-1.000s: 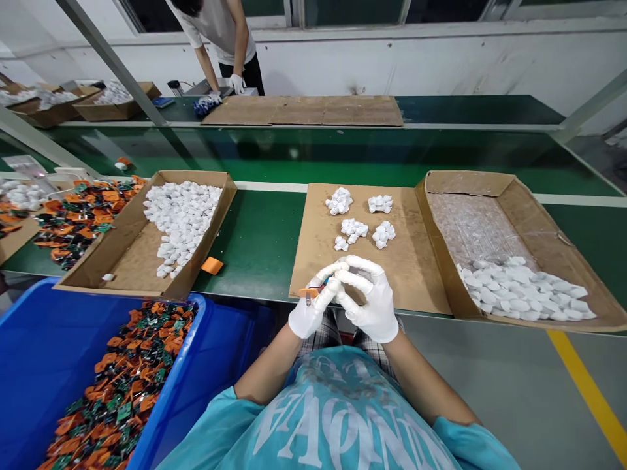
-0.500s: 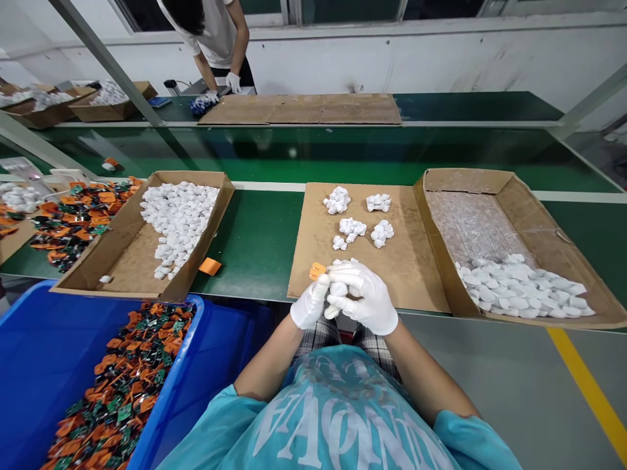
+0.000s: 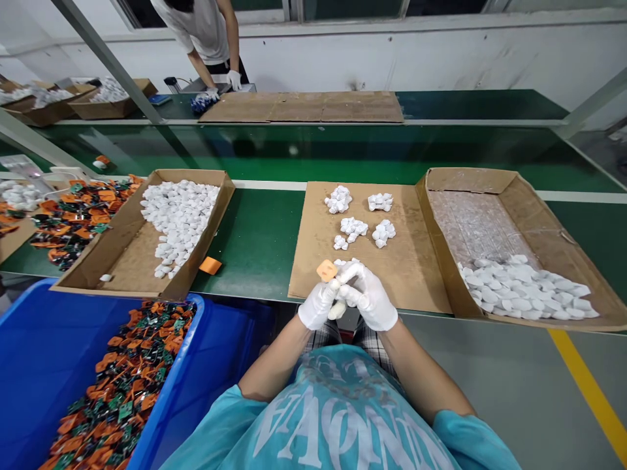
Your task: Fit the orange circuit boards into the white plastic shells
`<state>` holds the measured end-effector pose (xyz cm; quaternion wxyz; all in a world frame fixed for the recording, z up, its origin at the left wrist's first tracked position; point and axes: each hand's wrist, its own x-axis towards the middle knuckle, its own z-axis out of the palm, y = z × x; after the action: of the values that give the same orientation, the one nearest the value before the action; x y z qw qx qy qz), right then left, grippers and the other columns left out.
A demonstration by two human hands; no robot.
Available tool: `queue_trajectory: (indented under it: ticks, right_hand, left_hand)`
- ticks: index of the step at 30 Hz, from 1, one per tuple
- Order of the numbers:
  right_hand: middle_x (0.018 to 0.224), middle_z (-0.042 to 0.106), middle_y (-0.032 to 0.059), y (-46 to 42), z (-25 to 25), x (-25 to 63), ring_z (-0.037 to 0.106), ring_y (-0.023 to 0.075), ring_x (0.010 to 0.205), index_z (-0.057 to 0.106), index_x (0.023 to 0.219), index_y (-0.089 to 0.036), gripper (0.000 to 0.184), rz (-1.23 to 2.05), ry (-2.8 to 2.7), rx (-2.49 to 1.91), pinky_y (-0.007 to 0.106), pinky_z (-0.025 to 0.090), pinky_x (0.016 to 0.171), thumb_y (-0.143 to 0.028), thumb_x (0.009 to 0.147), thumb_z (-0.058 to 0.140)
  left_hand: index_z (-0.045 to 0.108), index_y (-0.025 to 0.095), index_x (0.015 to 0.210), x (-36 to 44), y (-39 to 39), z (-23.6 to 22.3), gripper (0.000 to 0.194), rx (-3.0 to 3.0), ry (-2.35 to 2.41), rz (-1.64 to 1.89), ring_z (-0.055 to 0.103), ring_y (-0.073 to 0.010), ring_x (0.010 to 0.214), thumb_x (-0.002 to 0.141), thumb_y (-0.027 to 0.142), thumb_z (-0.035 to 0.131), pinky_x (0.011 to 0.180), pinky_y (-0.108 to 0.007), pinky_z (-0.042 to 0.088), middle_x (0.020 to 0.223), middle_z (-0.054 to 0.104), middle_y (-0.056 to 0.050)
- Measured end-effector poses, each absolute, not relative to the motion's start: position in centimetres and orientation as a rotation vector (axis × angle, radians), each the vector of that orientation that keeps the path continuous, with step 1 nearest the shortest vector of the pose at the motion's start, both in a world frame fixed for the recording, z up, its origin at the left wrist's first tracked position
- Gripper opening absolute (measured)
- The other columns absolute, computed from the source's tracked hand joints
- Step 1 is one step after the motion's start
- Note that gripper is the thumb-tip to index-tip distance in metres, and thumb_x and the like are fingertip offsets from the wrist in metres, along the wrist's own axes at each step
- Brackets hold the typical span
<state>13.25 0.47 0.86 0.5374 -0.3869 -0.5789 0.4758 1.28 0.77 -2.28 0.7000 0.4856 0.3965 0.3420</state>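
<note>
My left hand (image 3: 318, 305), in a white glove, is closed on a small orange square plastic piece (image 3: 326, 270) that sticks up above its fingertips. Against those fingertips my right hand (image 3: 371, 299), also gloved, is bent in a pinch; whatever lies inside it is hidden. Both hands are at the front edge of a flat cardboard sheet (image 3: 313, 245). Small clusters of white pieces (image 3: 353, 227) lie on that sheet, one of them partly covered by my right hand.
To the left, a cardboard tray (image 3: 134, 261) holds many white caps. A blue bin (image 3: 196, 326) below contains orange-and-green parts. One orange piece (image 3: 210, 266) lies on the green table (image 3: 259, 228). At right stands another tray (image 3: 441, 261) with white pieces. A co-worker (image 3: 210, 39) stands across.
The orange piece has turned its flat face upward and shifted slightly right with my left hand. My right fingers have curled in, and the white round piece between my hands no longer shows.
</note>
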Motion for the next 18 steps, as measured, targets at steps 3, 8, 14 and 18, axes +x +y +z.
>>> queue_trajectory:
  ticks: [3,8,14,18]
  right_hand:
    - [0.060,0.060,-0.0038,0.3,1.1,13.5,0.056,0.0127,0.048,0.053,0.067,-0.023,0.031,1.038,-1.422,-0.995,0.036,0.054,0.069,-0.048,0.086,0.058]
    - [0.102,0.073,0.0058,0.5,0.5,14.1,0.068,0.0240,0.100,0.068,0.100,-0.026,0.021,0.516,-1.817,-1.026,0.044,0.048,0.094,-0.039,0.089,0.057]
    - [0.106,0.073,0.0060,0.7,-0.4,14.3,0.069,0.0242,0.101,0.064,0.115,-0.028,0.028,0.324,-1.939,-0.954,0.045,0.049,0.097,-0.032,0.088,0.060]
    - [0.116,0.069,0.0075,-0.1,-0.4,13.9,0.066,0.0236,0.107,0.057,0.124,-0.026,0.041,0.447,-1.744,-1.071,0.046,0.046,0.103,-0.030,0.083,0.065]
  left_hand:
    - [0.053,0.017,0.048,1.4,0.7,-2.2,0.079,1.087,0.790,0.798,0.027,-0.0077,0.031,0.063,0.092,0.033,0.040,-0.026,0.025,0.029,0.027,0.005]
    - [0.032,0.021,0.039,1.2,0.7,-1.5,0.074,1.026,1.003,0.877,0.030,-0.0075,0.033,0.074,0.086,0.023,0.040,-0.026,0.024,0.031,0.029,0.002]
    - [0.042,0.020,0.048,0.8,0.6,-0.9,0.077,1.034,1.030,0.843,0.028,-0.0077,0.035,0.063,0.094,0.025,0.038,-0.025,0.021,0.034,0.031,0.004]
    - [0.054,0.017,0.065,0.5,0.6,-0.6,0.069,1.069,0.845,0.825,0.031,-0.0079,0.037,0.073,0.083,0.037,0.043,-0.024,0.029,0.038,0.034,0.006]
